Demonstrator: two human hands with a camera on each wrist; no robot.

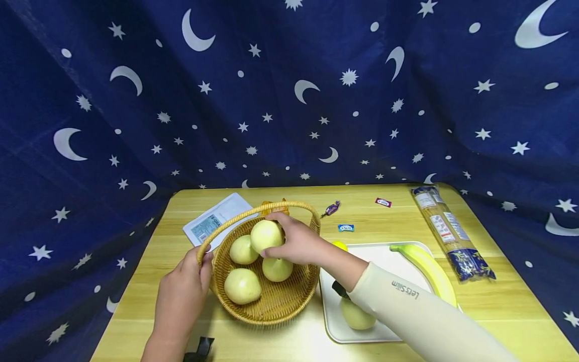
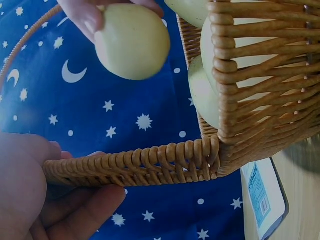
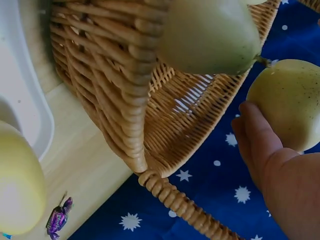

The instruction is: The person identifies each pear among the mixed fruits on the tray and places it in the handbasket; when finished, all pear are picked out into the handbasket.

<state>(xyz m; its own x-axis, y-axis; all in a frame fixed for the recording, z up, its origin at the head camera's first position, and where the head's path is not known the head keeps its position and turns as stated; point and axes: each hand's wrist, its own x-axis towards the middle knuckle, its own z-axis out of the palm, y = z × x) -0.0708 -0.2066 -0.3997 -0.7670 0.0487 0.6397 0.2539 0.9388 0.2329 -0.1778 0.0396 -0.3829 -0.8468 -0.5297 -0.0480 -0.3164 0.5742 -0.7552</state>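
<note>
A wicker basket (image 1: 287,306) stands tilted in the middle of the table. My left hand (image 1: 183,289) grips the left side of its handle (image 2: 135,165), fingers curled round the woven cane. Over the basket, my right hand (image 1: 300,242) holds a pale yellow-green pear (image 1: 266,236) between thumb and fingers; its speckled skin (image 3: 295,100) shows in the right wrist view. Inside the basket lie three more such pears: one at the front left (image 1: 243,286), one behind it (image 1: 242,250), and one (image 1: 277,270) partly hidden below the held pear.
Right of the basket is a white tray (image 1: 332,329) with a pear (image 1: 357,314), a banana (image 1: 429,269) and a partly hidden yellow thing (image 1: 340,246). Wrapped candies (image 1: 346,228) lie behind it. Noodle packs (image 1: 445,226) are at right, a white packet (image 1: 212,221) at back left.
</note>
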